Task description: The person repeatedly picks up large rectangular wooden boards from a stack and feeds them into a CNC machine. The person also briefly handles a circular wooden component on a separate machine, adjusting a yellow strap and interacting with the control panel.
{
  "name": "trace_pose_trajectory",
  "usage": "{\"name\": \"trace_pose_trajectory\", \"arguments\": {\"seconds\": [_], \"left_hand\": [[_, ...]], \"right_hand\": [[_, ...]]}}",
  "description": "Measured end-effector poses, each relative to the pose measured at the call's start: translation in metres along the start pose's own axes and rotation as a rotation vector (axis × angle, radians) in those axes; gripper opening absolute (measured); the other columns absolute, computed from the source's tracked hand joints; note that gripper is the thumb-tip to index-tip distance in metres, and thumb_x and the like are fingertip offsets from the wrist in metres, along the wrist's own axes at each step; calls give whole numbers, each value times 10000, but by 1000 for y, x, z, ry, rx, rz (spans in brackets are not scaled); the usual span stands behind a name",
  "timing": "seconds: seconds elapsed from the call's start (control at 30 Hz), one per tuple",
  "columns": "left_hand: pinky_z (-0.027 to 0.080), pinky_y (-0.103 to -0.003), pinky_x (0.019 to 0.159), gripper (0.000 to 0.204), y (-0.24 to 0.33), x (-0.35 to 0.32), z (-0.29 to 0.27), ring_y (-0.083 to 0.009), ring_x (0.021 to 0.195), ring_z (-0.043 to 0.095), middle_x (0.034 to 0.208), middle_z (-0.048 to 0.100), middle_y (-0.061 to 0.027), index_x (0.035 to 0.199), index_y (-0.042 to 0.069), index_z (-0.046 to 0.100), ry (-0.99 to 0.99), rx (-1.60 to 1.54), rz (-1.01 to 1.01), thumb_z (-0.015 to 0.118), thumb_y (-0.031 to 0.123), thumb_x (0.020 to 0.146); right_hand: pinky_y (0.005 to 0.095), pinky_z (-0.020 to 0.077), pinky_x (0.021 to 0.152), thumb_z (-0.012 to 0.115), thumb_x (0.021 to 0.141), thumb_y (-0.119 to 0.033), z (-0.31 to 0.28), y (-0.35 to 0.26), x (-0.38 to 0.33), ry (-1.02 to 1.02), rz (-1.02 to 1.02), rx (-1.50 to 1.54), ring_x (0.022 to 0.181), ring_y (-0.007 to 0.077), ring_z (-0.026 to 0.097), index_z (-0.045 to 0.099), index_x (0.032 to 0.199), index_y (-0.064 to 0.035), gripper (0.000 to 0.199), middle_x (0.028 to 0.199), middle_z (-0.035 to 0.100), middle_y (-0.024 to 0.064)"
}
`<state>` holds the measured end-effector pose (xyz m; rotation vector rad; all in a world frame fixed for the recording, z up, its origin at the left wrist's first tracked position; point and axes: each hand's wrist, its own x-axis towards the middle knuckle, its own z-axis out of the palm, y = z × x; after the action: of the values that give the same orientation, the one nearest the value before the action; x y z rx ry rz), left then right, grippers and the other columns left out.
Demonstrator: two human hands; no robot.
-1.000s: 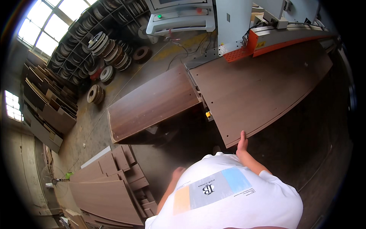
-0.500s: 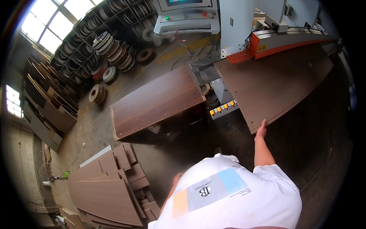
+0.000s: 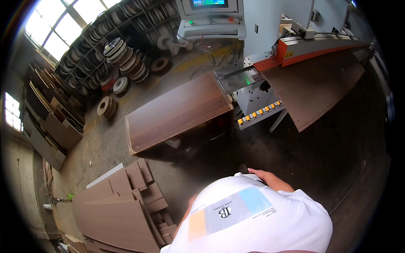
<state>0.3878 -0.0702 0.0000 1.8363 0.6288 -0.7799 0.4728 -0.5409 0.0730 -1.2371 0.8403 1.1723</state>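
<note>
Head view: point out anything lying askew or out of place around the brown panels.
The cut brown offcuts on the floor at lower left lie in a loose, uneven heap, edges pointing different ways. The long panel on the machine and the panel stack sit flat. The right hand holds nothing.

Ahead of my right hand (image 3: 260,173) I see a matt, dark wood-grain board (image 3: 314,84) against painted metal machine housing (image 3: 276,19). To its left, a smooth wood-veneer panel (image 3: 177,111). My shirt (image 3: 253,219) is plain white cloth; the floor (image 3: 329,160) looks like rough, dusty concrete.

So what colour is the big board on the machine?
Dark brown, with a wood grain, on the board; the head view shows it best.
</note>
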Motion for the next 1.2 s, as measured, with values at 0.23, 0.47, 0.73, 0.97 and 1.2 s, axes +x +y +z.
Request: {"name": "trace_pose_trajectory", "arguments": {"seconds": [0.23,0.47,0.73,0.97,1.2], "left_hand": [[498,-381,907,291,-7,4,-30,-247,1036,648,1104,714,-173,1109,0,702,-56,11,71,636,237,955],[508,-390,929,363,-78,28,-58,-276,1055,669,1116,726,-192,1147,20,710,-18,208,146,706,277,891],[520,-367,902,368,-104,28,-77,-246,1019,678,1094,734,-181,1121,-3,711,-107,48,6,705,301,914],[542,-348,831,324,-137,61,-82,-201,909,688,995,751,-142,1058,-17,732,-2,-4,79,708,274,917],[538,-343,864,313,-111,47,-82,-214,966,697,1047,753,-148,1093,23,736,120,-34,135,686,281,924]], "right_hand": [[524,396,1083,499,878,-807,-18,47,51,19,189,-273,1343,355,519,587,1434,-142,871,1495,536,139],[453,311,1153,457,896,-807,42,60,63,63,84,-117,1400,277,464,641,1383,-156,833,1501,549,74],[504,264,1174,409,898,-834,65,54,40,75,88,-147,1440,296,414,575,1455,-175,879,1572,467,73],[563,320,1144,364,926,-818,71,28,44,27,86,-367,1440,398,398,493,1516,-164,890,1600,405,145],[509,383,1103,425,961,-734,103,-47,40,170,29,-544,1359,384,500,571,1439,-89,816,1522,500,172]]}}
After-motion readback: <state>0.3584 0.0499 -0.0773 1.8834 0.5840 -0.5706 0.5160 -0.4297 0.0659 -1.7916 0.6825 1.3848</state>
